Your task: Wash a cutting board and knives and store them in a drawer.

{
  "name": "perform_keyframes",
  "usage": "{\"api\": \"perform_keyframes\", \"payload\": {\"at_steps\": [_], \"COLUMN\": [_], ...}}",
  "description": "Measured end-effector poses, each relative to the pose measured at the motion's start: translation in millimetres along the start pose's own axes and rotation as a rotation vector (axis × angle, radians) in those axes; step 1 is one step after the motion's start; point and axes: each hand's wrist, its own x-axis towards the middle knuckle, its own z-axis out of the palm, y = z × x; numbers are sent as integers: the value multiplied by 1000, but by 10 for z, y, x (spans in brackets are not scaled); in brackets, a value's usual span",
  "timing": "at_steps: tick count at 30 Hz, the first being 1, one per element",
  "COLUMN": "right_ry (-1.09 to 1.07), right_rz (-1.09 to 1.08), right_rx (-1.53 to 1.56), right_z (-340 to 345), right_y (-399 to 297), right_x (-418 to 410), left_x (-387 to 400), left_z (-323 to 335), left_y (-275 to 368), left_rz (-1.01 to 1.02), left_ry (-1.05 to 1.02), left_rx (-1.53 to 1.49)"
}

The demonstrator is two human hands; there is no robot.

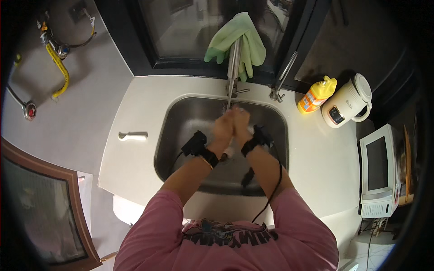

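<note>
Over the stainless steel sink (184, 115), my left hand (223, 127) and my right hand (241, 121) are pressed together and blurred. A thin stream of water (230, 96) falls from the tall faucet (234, 64) onto or just beside the fingers. Whether anything lies between my palms is hidden. Each wrist carries a black strap with a small black device, one at the left wrist (196, 143) and one at the right wrist (261, 136). Below the hands, the sink drain (223, 157) is partly visible beside a pale patch.
Green rubber gloves (249, 44) drape over the faucet top. Right of it stand a second slim tap (284, 76), a yellow bottle (317, 95), a cream electric kettle (347, 101) and a white microwave (378, 166). A white handle-like object (133, 136) lies on the left counter (135, 108).
</note>
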Motion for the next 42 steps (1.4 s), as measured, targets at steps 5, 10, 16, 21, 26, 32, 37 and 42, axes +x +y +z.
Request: {"api": "perform_keyframes", "payload": {"at_steps": [5, 10, 16, 21, 26, 32, 37, 42], "right_ry": [59, 69, -246, -415, -246, -194, -92, -118], "right_rz": [-194, -48, 72, 123, 74, 26, -117, 280], "right_rx": [-144, -131, 326, 317, 629, -13, -62, 398], "right_z": [234, 307, -93, -361, -118, 119, 192, 46], "right_y": [-31, 56, 69, -68, 57, -135, -162, 102], "right_x": [-315, -273, -101, -97, 242, -312, -501, -98], "left_x": [87, 14, -27, 52, 15, -7, 110, -135], "left_z": [-90, -155, -470, -687, -4, -145, -133, -88], "left_y": [-176, -323, -54, 55, -101, -183, -359, 22], "left_rz": [-22, 66, 174, -123, -156, -160, 183, -220], "left_ry": [28, 99, -300, -350, -212, -110, 124, -48], "left_rx": [-241, -53, 29, -827, -756, -302, 33, 72]}}
